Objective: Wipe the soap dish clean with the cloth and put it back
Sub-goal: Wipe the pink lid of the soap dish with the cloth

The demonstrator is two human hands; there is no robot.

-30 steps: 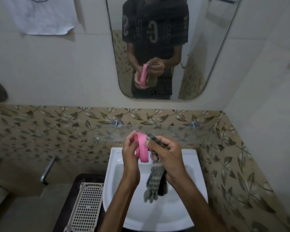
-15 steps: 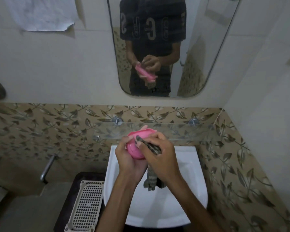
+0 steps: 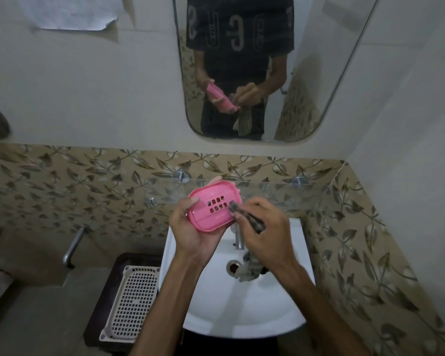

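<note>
A pink soap dish (image 3: 211, 211) with several drain holes faces the camera, held above the back of the white basin (image 3: 208, 301). My left hand (image 3: 190, 227) cups it from below, thumb on its left rim and fingertips behind its top edge. My right hand (image 3: 265, 229) grips a grey striped cloth (image 3: 252, 271). A bunched tip of the cloth touches the dish's right side by the holes, and the rest hangs down under my palm over the basin.
A glass shelf (image 3: 280, 194) on two metal pegs runs along the leaf-patterned tiles right behind the dish. The tap (image 3: 239, 237) stands under my hands, above the drain (image 3: 233, 266). A white perforated basket (image 3: 132, 304) sits left of the basin. A mirror (image 3: 254, 68) hangs above.
My left hand turned the dish from edge-on to holed face up toward the camera. My right hand slid off the dish to its right side, still holding the cloth.
</note>
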